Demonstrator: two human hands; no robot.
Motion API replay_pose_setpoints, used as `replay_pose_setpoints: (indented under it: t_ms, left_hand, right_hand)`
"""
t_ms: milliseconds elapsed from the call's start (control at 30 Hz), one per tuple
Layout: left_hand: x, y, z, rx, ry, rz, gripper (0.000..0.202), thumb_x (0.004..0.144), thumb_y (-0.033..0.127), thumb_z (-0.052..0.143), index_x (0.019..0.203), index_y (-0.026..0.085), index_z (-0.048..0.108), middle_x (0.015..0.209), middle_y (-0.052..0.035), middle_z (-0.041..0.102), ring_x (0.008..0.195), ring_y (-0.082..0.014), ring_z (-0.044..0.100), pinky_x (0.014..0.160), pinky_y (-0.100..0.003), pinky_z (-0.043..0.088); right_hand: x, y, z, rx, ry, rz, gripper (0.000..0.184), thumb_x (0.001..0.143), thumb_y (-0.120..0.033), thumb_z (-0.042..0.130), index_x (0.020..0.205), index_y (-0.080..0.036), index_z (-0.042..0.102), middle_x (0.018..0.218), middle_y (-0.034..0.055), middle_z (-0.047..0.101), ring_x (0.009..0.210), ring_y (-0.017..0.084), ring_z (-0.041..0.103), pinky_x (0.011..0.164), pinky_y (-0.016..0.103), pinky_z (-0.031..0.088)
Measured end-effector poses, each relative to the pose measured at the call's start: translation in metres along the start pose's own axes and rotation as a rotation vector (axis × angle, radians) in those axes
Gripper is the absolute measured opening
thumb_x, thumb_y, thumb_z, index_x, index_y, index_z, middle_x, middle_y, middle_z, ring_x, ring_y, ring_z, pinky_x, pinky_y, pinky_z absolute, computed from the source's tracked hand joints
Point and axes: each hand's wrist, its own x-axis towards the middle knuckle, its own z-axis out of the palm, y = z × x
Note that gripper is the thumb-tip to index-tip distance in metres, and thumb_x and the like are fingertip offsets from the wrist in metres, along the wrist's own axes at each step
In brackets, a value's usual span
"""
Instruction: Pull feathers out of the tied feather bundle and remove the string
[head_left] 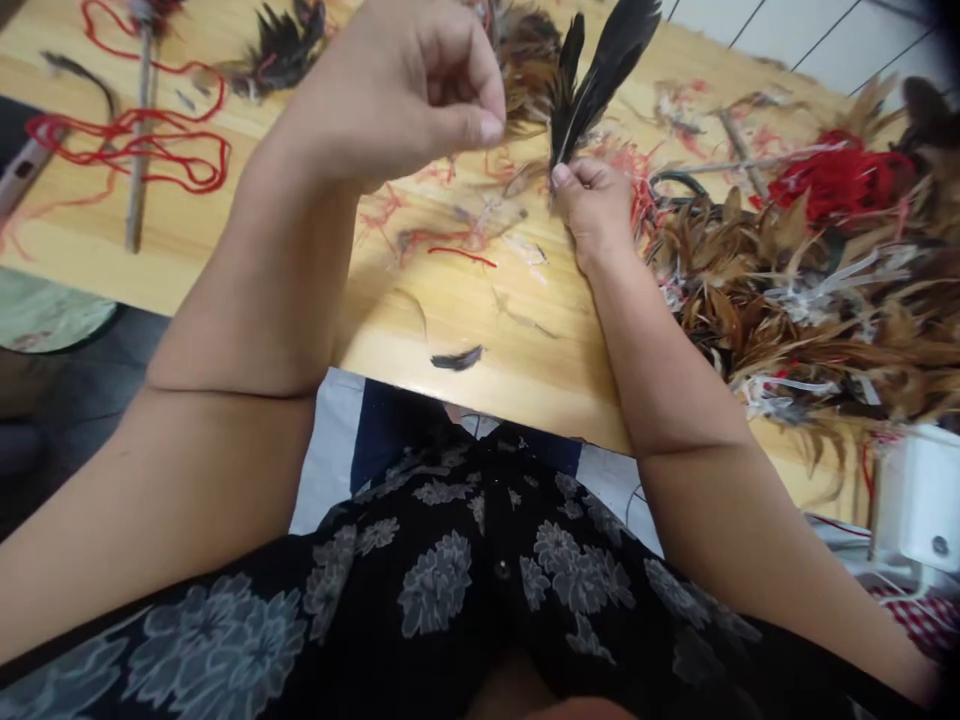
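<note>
My right hand (600, 205) pinches a small bunch of black feathers (596, 85) by the quill ends, with the vanes fanned upward. To its left, my left hand (420, 90) is raised over the table with the fingers curled and the thumb close to the index finger. Whether a thin thread lies in that pinch, I cannot make out. Behind the two hands is a pile of brown feathers (525, 55). On the wood below them lie a short red string (463, 257) and a single dark feather (457, 358).
Bundles of brown feathers (787, 280) cover the table's right side, with red yarn (840, 180) behind. On the left, looped red cord (172, 150) lies across a stick (139, 150). A white box (930, 495) is at the right edge. Scraps litter the wooden table (405, 345).
</note>
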Motion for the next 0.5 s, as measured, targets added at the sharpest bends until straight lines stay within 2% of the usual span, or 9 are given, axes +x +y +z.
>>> replay_pose_setpoints:
  t_ms: [33, 133, 233, 300, 400, 500]
  left_hand:
    - [-0.012, 0.009, -0.004, 0.057, -0.073, 0.010, 0.021, 0.098, 0.036, 0.077, 0.099, 0.015, 0.077, 0.093, -0.0007, 0.070, 0.090, -0.0179, 0.067, 0.093, -0.040, 0.048]
    - [-0.051, 0.027, -0.008, 0.195, -0.426, -0.017, 0.004, 0.093, 0.022, 0.080, 0.094, 0.019, 0.082, 0.088, 0.0018, 0.080, 0.082, -0.0198, 0.072, 0.084, -0.035, 0.047]
    - [-0.088, 0.028, 0.001, 0.179, -0.563, -0.136, 0.010, 0.085, 0.020, 0.087, 0.092, 0.022, 0.080, 0.086, 0.0013, 0.081, 0.079, -0.0213, 0.075, 0.079, -0.034, 0.050]
    - [-0.109, 0.024, 0.013, 0.204, -0.527, -0.180, 0.014, 0.086, 0.031, 0.087, 0.095, 0.025, 0.078, 0.098, -0.0011, 0.081, 0.091, -0.0239, 0.077, 0.088, -0.035, 0.054]
    - [-0.131, 0.020, 0.033, 0.244, -0.461, -0.192, 0.023, 0.091, 0.044, 0.082, 0.099, 0.024, 0.076, 0.108, -0.0054, 0.079, 0.108, -0.0290, 0.076, 0.102, -0.038, 0.057]
    - [-0.136, 0.020, 0.042, 0.259, -0.413, -0.160, 0.011, 0.095, 0.036, 0.073, 0.094, 0.024, 0.072, 0.103, -0.0061, 0.077, 0.106, -0.0292, 0.074, 0.103, -0.039, 0.057]
  right_hand:
    - [-0.001, -0.004, 0.001, -0.014, 0.009, -0.009, 0.047, 0.107, -0.012, 0.075, 0.062, -0.017, 0.060, 0.064, -0.0052, 0.046, 0.064, 0.006, 0.038, 0.070, 0.028, 0.032]
    - [-0.004, -0.014, 0.003, -0.039, 0.023, 0.021, 0.050, 0.106, -0.002, 0.073, 0.061, -0.018, 0.058, 0.064, -0.0061, 0.043, 0.066, 0.006, 0.035, 0.074, 0.030, 0.033]
    - [-0.004, -0.015, 0.004, -0.056, -0.003, -0.008, 0.051, 0.109, -0.008, 0.074, 0.063, -0.023, 0.056, 0.067, -0.0051, 0.044, 0.068, 0.009, 0.035, 0.075, 0.032, 0.037]
    - [-0.001, -0.013, 0.003, -0.073, -0.014, -0.042, 0.050, 0.110, -0.014, 0.075, 0.065, -0.024, 0.056, 0.068, -0.0047, 0.044, 0.068, 0.011, 0.036, 0.075, 0.032, 0.039]
    - [0.001, -0.009, 0.003, -0.107, 0.000, -0.031, 0.049, 0.108, -0.014, 0.076, 0.064, -0.023, 0.057, 0.069, -0.0048, 0.044, 0.068, 0.009, 0.038, 0.077, 0.030, 0.040]
    - [0.001, -0.009, 0.003, -0.122, 0.002, -0.030, 0.051, 0.108, -0.014, 0.076, 0.063, -0.024, 0.057, 0.069, -0.0038, 0.045, 0.069, 0.009, 0.039, 0.078, 0.031, 0.041]
